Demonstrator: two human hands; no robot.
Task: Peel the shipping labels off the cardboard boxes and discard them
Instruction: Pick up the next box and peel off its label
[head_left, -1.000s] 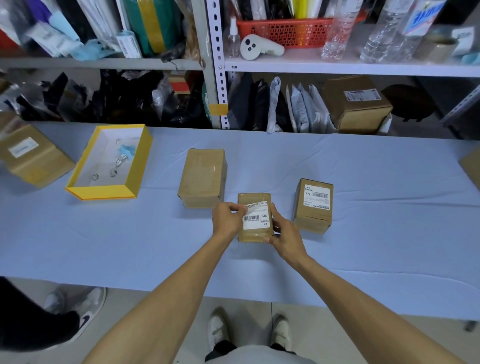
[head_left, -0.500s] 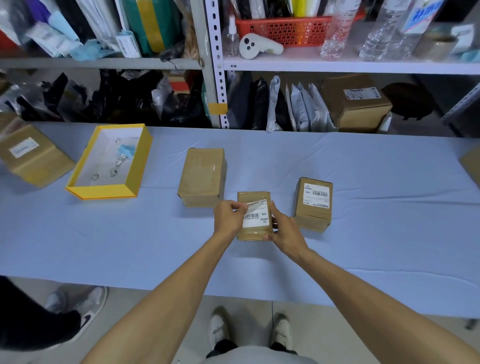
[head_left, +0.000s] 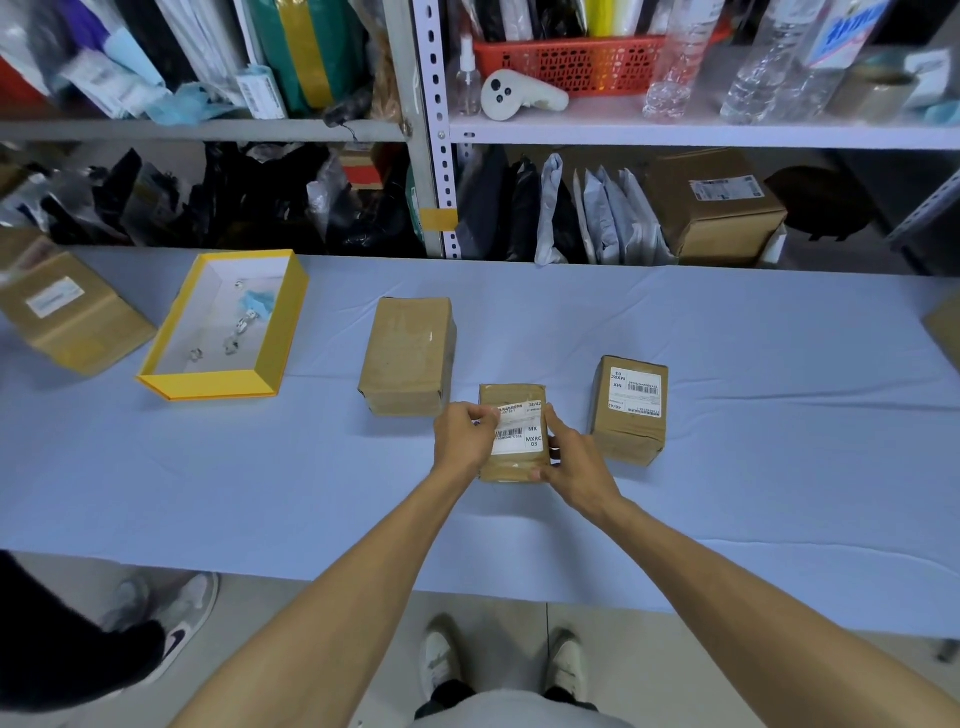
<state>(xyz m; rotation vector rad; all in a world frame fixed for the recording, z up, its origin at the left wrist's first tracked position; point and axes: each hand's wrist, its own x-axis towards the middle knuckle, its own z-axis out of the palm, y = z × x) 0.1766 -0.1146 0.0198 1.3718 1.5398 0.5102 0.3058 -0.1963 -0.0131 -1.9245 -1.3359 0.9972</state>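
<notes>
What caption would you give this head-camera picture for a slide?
The left hand pinches an edge of the shipping label on a small cardboard box that the right hand holds.

Both bare forearms reach forward from below and converge in front. Left hand (head_left: 464, 437) is curled tight, thumb and fingertips pinching the label (head_left: 521, 434) at its upper left edge. Right hand (head_left: 575, 466) grips the small box (head_left: 508, 471) from the right, fingers up its side, thumb at the near corner.
</notes>
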